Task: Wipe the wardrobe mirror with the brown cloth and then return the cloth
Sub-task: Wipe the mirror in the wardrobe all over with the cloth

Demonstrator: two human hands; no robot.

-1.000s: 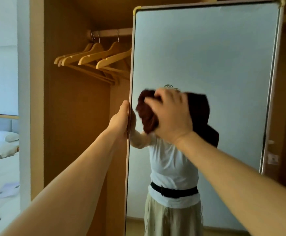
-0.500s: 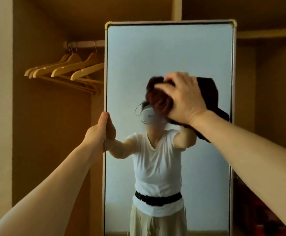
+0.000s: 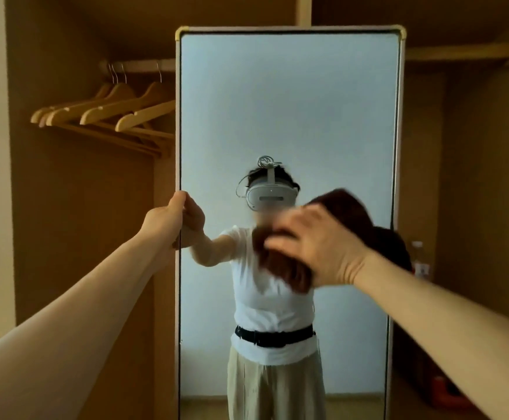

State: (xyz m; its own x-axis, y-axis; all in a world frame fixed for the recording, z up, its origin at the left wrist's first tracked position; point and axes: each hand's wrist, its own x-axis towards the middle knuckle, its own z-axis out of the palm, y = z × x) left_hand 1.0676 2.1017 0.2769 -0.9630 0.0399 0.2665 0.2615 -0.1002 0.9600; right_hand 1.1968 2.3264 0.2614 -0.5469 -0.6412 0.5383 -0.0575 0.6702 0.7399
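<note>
The tall wardrobe mirror [image 3: 289, 101] stands upright in the middle of the view, framed in pale trim. My left hand [image 3: 168, 221] grips its left edge at mid height. My right hand [image 3: 320, 247] holds the bunched brown cloth [image 3: 280, 266] against the glass at the mirror's middle right, fingers curled over it. The hand and cloth are blurred by motion. A person in a white top with a headset is reflected in the glass.
Several wooden hangers [image 3: 104, 113] hang on a rail in the open wardrobe bay at the left. Brown wardrobe panels [image 3: 465, 177] flank the mirror on the right, with a shelf above. A bottle [image 3: 417, 256] and a red object [image 3: 447, 392] sit behind the mirror's right edge.
My right hand has carried the cloth down and to the right across the glass. The view has drawn back, showing the whole mirror. My left hand keeps its grip on the edge.
</note>
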